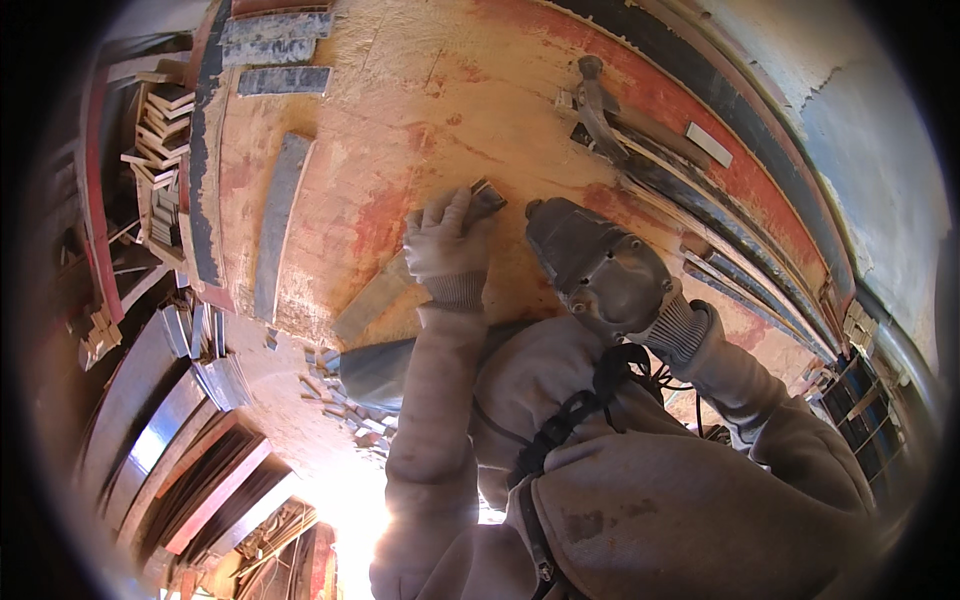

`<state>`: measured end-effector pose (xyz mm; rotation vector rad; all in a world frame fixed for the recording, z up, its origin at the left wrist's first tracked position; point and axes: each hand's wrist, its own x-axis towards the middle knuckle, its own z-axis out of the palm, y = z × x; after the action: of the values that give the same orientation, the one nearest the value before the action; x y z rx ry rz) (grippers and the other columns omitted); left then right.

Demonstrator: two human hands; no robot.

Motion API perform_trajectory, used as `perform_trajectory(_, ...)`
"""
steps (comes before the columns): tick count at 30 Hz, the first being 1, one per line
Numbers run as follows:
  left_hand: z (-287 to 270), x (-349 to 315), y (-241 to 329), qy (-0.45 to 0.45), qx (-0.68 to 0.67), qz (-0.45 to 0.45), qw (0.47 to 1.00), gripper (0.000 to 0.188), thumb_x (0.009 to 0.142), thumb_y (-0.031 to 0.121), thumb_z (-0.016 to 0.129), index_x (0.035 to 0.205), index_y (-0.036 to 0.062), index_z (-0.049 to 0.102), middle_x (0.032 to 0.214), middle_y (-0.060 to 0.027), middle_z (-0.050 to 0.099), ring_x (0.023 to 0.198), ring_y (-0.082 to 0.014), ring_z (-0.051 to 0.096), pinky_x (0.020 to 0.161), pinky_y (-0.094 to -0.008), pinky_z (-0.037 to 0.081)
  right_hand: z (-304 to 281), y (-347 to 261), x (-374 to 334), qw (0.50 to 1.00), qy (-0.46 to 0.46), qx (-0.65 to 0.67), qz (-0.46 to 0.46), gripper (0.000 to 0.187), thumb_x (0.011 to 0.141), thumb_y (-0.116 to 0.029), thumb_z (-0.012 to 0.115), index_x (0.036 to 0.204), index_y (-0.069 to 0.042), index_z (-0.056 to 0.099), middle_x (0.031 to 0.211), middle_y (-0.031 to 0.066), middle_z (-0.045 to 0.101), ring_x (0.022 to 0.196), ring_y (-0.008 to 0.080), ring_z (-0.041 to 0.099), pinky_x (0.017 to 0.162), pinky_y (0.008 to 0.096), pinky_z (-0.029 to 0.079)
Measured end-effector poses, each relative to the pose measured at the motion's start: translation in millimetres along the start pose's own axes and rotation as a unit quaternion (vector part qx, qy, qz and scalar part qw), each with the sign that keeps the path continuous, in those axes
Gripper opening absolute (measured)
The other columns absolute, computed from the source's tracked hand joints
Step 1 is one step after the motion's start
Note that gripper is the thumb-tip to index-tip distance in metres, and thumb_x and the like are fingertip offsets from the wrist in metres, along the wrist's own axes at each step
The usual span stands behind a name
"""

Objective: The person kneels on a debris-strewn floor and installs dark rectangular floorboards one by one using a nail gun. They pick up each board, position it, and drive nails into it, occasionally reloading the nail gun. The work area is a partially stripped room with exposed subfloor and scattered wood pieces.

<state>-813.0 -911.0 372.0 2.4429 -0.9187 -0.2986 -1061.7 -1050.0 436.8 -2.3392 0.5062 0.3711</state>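
My left hand [447,240], in a pale dusty glove, is closed over a narrow flat strip [375,298] on the dust-covered worktable [390,90]. The strip's dark far end [486,200] sticks out past my fingers, and its other end slants down toward the near left. Just to the right is a dark grey power tool [600,265] with a screwed housing. My right hand is mostly hidden behind this tool; the ribbed cuff [678,330] at my wrist meets its rear. The tool's working edge cannot be seen, nor whether it touches the strip.
A hammer [595,105] and long thin strips [740,260] lie along the right side. Grey strips [280,220] lie at the left. Stacked boards [190,450] stand lower left, with offcuts [350,405] on the floor. Black cables [650,370] hang by my chest.
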Motion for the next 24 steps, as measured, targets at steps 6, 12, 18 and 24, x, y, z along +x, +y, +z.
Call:
perform_trajectory(6, 3, -2, -3, 0.02, 0.013, 0.012, 1.0, 0.048, 0.069, 0.023, 0.093, 0.114, 0.013, 0.083, 0.112, -0.0068, 0.078, 0.101, -0.0326, 0.069, 0.091, -0.0445, 0.059, -11, -11, 11, 0.99, 0.125, -0.004, -0.07, 0.058, 0.1, -0.033, 0.065, 0.15, -0.008, 0.052, 0.148, 0.0143, 0.059, 0.136, 0.0261, 0.058, 0.115, 0.046, 0.049)
perform_trajectory(12, 11, -1, -7, 0.07, -0.028, 0.033, 0.997, 0.049, 0.065, 0.023, 0.095, 0.112, 0.0126, 0.083, 0.108, -0.0088, 0.079, 0.096, -0.0337, 0.07, 0.089, -0.044, 0.059, 11, -8, 6, 0.908, 0.02, 0.393, 0.142, 0.06, 0.091, -0.042, 0.079, 0.138, -0.01, 0.061, 0.134, 0.0112, 0.066, 0.127, 0.0266, 0.064, 0.111, 0.0395, 0.051)
perform_trajectory(18, 9, -2, -7, 0.057, -0.038, 0.028, 0.997, 0.042, 0.067, 0.015, 0.092, 0.108, 0.0126, 0.083, 0.106, -0.0078, 0.079, 0.094, -0.0333, 0.07, 0.085, -0.0441, 0.058, 13, 2, 3, 0.931, -0.018, 0.358, 0.069, 0.06, 0.096, -0.044, 0.073, 0.144, -0.01, 0.058, 0.137, 0.0114, 0.064, 0.133, 0.0238, 0.06, 0.118, 0.0385, 0.046)
perform_trajectory(24, 10, -1, -11, 0.075, -0.053, 0.039, 0.995, 0.039, 0.072, 0.013, 0.086, 0.111, 0.016, 0.082, 0.107, -0.0059, 0.079, 0.094, -0.0335, 0.07, 0.085, -0.0449, 0.058, -10, -10, 27, 0.991, 0.072, 0.023, -0.113, 0.054, 0.102, -0.041, 0.063, 0.143, -0.006, 0.058, 0.137, 0.013, 0.064, 0.133, 0.0255, 0.058, 0.118, 0.0409, 0.041)
